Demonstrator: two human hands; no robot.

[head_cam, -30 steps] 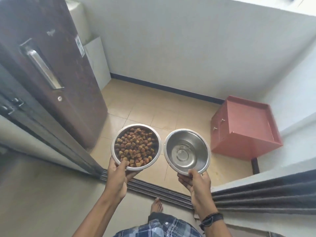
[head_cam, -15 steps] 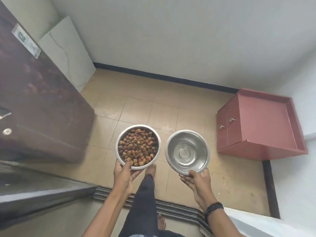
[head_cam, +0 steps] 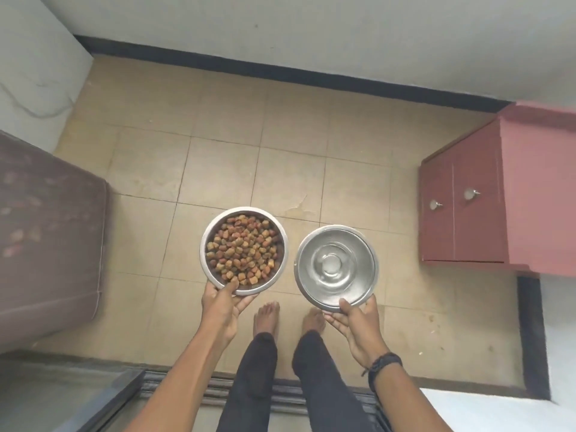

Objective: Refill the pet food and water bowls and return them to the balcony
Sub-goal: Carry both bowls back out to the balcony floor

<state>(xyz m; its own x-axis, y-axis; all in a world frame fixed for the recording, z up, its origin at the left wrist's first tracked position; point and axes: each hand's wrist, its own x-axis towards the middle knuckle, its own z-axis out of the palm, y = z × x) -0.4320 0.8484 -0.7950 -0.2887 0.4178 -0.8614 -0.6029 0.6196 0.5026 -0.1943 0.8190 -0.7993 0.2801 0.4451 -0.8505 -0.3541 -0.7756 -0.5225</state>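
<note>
A steel food bowl (head_cam: 208, 244) heaped with brown kibble is held level above the tan balcony tiles by my left hand (head_cam: 222, 307), thumb over its near rim. Beside it to the right, a second steel bowl (head_cam: 336, 265) holding clear water is gripped at its near rim by my right hand (head_cam: 355, 325), which wears a dark wristband. The two bowls sit side by side, a small gap apart. My bare feet stand on the tiles just below them.
A red two-door cabinet (head_cam: 461, 207) stands on the floor at the right. A dark brown door (head_cam: 46, 244) hangs open at the left. The sliding-door track (head_cam: 280, 397) crosses the threshold behind my feet. A white wall with a black skirting (head_cam: 280, 73) closes the far side.
I have stepped over the threshold onto the balcony tiles with both feet. The view has tilted further down, and both bowls stay held side by side.
</note>
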